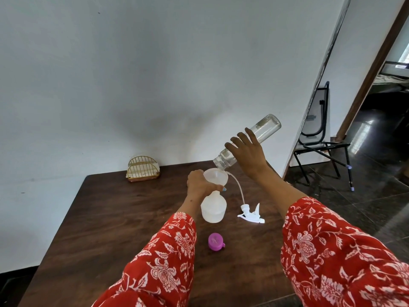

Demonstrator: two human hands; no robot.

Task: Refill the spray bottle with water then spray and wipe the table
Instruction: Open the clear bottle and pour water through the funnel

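Your right hand (246,155) grips the tilted glass bottle (254,138), mid-frame right, mouth over the funnel (215,177). Left hand (199,185) holds the spray bottle (213,208) neck, frame centre. Refill underway; trigger head (251,214) lies on the tabletop (124,209). Spraying, wiping remain.

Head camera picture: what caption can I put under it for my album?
Right hand tips a clear bottle over a funnel that the left hand steadies on the spray bottle.
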